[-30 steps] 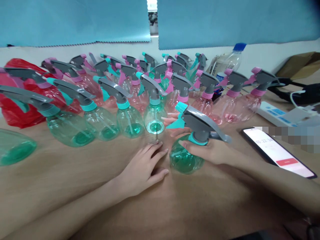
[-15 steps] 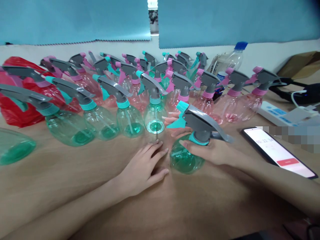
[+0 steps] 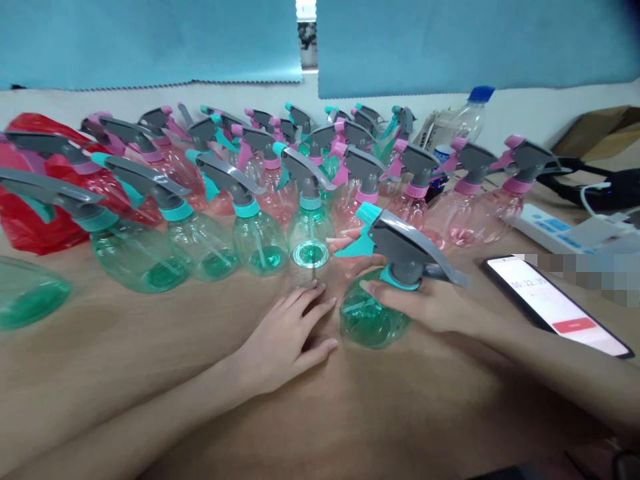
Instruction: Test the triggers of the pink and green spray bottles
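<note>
A green spray bottle (image 3: 375, 320) with a grey and turquoise trigger head stands upright on the table in front of me. My right hand (image 3: 425, 303) is around it from the right, its thumb against the near side below the turquoise collar. The fingers of that hand pass behind the bottle and are partly hidden, their tips showing on its left. Palm down on the table, my left hand (image 3: 287, 333) lies open just left of the bottle, fingers spread and not touching it. Beyond the left hand stands another green spray bottle (image 3: 310, 230).
Several green and pink spray bottles (image 3: 260, 243) fill the back of the table (image 3: 165, 373). At the right lie a phone (image 3: 555, 303) with a lit screen and a white power strip (image 3: 555, 227). A red plastic bag (image 3: 45, 227) sits at the left, a blue-capped clear bottle (image 3: 465, 120) at the back.
The digits on the phone have changed. Both hands and the spray bottles keep their places, apart from a very slight shift of the view.
</note>
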{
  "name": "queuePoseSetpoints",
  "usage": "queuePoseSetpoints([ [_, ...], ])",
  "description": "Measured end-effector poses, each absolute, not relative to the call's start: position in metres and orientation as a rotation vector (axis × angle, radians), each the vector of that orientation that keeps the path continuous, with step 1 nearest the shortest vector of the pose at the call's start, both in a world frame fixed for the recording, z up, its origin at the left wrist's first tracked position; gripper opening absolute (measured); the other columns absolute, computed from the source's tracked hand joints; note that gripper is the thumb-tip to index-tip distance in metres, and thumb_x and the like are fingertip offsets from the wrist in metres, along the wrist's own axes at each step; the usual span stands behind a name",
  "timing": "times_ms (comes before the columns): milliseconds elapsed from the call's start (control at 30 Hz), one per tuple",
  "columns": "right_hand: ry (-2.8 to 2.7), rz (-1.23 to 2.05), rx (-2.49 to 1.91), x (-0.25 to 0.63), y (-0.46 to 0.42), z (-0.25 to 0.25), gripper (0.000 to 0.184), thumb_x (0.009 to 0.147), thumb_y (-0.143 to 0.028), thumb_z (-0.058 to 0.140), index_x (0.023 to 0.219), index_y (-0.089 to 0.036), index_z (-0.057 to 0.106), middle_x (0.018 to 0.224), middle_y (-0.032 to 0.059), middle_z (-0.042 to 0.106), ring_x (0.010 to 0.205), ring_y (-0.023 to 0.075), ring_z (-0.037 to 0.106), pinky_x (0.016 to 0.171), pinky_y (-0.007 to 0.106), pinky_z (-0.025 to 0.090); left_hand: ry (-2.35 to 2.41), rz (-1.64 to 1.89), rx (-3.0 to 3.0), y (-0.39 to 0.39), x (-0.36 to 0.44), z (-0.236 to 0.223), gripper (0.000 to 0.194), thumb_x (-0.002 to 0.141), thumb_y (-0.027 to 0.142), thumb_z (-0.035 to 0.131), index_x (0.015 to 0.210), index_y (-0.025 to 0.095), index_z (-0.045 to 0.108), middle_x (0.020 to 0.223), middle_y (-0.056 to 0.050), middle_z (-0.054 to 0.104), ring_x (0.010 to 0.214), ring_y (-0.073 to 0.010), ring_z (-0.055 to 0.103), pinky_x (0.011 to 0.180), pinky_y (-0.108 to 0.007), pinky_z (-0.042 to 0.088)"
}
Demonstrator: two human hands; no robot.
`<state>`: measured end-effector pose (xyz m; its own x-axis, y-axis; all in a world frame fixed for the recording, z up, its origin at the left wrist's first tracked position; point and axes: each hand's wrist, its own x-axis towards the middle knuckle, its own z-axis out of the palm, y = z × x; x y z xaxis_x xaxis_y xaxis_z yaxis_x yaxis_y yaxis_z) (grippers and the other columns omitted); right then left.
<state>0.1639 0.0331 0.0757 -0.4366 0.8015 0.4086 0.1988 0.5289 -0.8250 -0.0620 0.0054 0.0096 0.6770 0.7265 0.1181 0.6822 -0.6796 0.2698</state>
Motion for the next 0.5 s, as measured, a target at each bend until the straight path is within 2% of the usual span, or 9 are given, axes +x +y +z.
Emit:
queuePoseSetpoints([
  [167,-1.900,0.894,-0.843,0.1650,0.0322,0.0759,0.036,0.071,-0.011,0.055,0.103,-0.028,0.062,0.100,-0.0007,0.071,0.082,0.0164,0.069,0.076,0.030,0.059,1.143,0.328,2.676,0.0065,-0.0609,0.0097,0.052,0.093,0.046,0.051,0.137,0.019,0.046,0.146,-0.014,0.042,0.134,-0.0315,0.036,0.107,-0.051,0.033],
  [300,-1.917,0.953,-0.774,0.1642,0.0323,0.0786,0.036,0.072,-0.010,0.052,0.099,-0.029,0.064,0.089,-0.0031,0.071,0.082,0.0158,0.069,0.077,0.029,0.058,1.149,0.301,2.690,0.0071,-0.0605,0.0097,0.053,0.093,0.047,0.050,0.136,0.017,0.046,0.145,-0.014,0.042,0.135,-0.0306,0.035,0.108,-0.050,0.033],
  [500,-1.885,0.979,-0.795,0.1624,0.0302,0.0835,0.021,0.069,-0.007,0.054,0.073,-0.026,0.060,0.086,-0.0019,0.068,0.070,0.0117,0.065,0.074,0.025,0.059,1.145,0.313,2.692,0.0062,-0.0614,0.0094,0.052,0.093,0.047,0.050,0.137,0.017,0.046,0.146,-0.014,0.040,0.135,-0.0303,0.034,0.107,-0.051,0.033],
])
